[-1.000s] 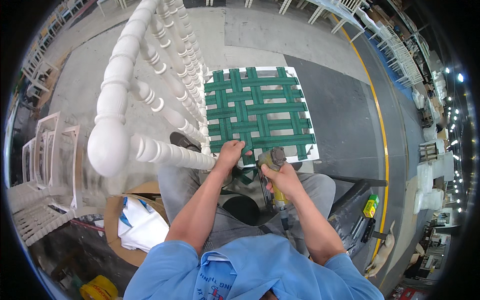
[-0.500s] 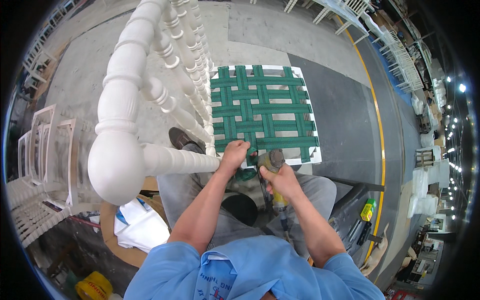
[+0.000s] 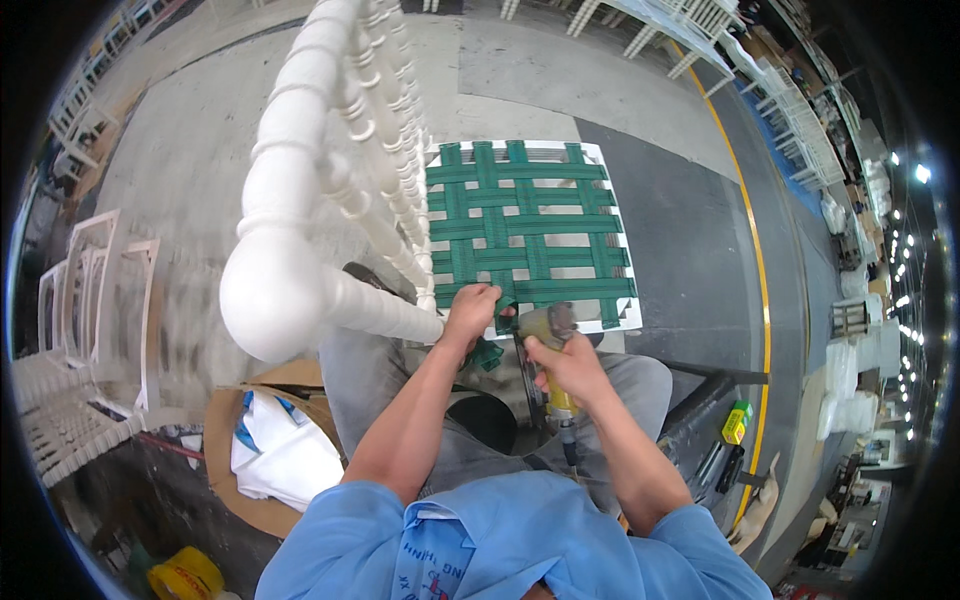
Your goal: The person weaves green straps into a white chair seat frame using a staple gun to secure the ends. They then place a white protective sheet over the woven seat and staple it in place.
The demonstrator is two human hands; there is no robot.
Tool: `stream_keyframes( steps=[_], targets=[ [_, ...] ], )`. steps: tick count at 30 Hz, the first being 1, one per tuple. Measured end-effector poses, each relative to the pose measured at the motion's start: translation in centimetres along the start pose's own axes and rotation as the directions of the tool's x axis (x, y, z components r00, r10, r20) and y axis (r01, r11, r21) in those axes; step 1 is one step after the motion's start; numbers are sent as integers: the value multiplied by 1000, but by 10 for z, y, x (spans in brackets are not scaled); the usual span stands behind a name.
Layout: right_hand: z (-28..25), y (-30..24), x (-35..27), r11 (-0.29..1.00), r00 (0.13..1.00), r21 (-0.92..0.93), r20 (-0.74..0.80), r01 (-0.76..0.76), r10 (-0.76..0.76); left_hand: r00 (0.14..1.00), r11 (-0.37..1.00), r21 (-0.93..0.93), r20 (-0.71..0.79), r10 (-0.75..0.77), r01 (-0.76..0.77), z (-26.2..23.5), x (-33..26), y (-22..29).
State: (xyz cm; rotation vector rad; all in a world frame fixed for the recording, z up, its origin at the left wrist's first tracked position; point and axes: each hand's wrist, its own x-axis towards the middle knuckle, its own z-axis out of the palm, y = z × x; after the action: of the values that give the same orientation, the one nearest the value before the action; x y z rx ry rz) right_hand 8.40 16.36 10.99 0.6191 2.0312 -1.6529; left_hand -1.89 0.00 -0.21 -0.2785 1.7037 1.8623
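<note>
- Webbing, green and woven, lies across the white seat frame; soft, light, limp, best gripped at its loose strap end.
- Left hand pinches that strap end at the near edge, fingers pressed together.
- Right hand wraps a stapler just beside it.
- Chair back crowds the left; floor opens right.
</note>
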Motion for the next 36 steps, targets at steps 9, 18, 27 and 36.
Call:
stream_keyframes(
  steps=[9,18,27,36],
  targets=[
    [-179,6,-169,958,821,236,-572,161,3,878,586,687,166,449,-430,9,-45,-12],
    [-286,217,-230,708,712,673,-603,212,360,814,319,846,206,542,-427,38,-87,-25],
    [-293,269,-265,903,446,13,-866,-429,225,869,441,803,180,461,-400,26,-92,-36],
    [-257,370,-354,719,146,74,-960,-691,240,969,949,-254,207,-136,188,33,-101,-9]
  ],
)
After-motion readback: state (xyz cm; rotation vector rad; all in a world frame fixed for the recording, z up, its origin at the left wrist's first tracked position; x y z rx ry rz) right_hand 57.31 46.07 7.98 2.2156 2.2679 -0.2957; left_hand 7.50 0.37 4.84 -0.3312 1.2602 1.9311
